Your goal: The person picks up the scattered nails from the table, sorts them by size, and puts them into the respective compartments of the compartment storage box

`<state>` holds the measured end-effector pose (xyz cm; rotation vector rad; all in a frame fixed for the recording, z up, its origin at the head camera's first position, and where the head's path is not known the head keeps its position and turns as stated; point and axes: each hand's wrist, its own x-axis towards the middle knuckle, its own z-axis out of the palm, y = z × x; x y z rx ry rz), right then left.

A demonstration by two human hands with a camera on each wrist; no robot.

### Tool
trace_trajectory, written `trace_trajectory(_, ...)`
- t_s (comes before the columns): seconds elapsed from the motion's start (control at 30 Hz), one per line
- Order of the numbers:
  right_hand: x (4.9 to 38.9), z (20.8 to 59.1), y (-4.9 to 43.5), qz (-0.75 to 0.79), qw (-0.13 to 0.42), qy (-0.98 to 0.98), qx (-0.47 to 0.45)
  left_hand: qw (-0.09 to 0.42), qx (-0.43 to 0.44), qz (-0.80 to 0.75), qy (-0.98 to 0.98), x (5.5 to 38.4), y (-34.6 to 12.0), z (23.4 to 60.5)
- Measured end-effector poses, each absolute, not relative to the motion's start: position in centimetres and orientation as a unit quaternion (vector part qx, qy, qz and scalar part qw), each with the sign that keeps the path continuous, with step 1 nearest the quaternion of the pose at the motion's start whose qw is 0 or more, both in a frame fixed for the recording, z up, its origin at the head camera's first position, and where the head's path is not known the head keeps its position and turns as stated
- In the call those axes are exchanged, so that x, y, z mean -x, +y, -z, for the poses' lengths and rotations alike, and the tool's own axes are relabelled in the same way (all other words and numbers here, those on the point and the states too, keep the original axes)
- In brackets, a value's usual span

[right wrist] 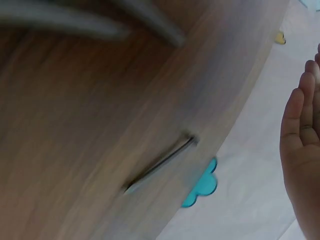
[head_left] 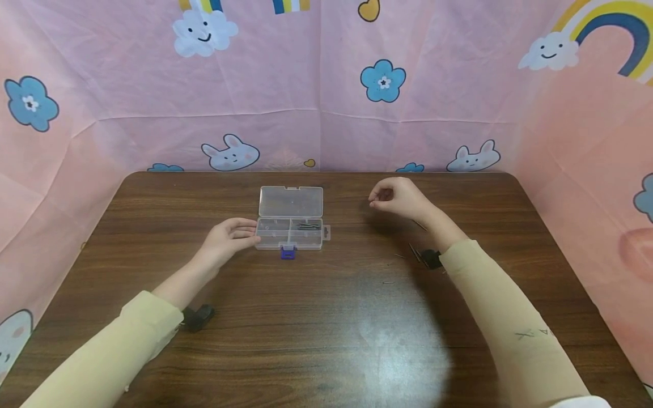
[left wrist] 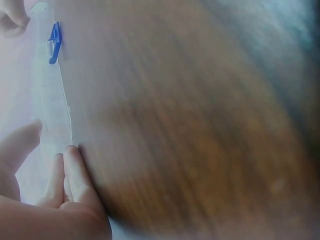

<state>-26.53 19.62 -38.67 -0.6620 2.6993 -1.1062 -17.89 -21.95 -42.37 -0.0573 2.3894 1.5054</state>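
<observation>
Currently, a brown table [head_left: 229, 351] bears an opened clear box [head_left: 308, 245], left of centre. The left hand [head_left: 224, 237] rests straightened fingers against its left end; the right hand [head_left: 400, 196] hovers rightward, fingers curled, whether gripping anything I cannot tell. Slim metal pins [head_left: 308, 226] fill part of the box's rear-right compartment.

Box [head_left: 275, 241] on the table [head_left: 285, 340], left of loose nails [head_left: 388, 282].
</observation>
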Motion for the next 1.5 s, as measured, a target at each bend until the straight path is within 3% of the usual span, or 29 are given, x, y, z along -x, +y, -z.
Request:
trace_trajectory(0.7, 25.0, 40.1, 26.8, 0.333, 0.041, 0.928, 0.162, 0.156, 0.007, -0.527, 0.836, 18.0, -22.0, 42.6)
trace_trajectory(1.5, 24.2, 41.2, 28.8, 0.33, 0.109, 0.927, 0.137, 0.155, 0.013, -0.528, 0.835, 18.0, -22.2, 42.8)
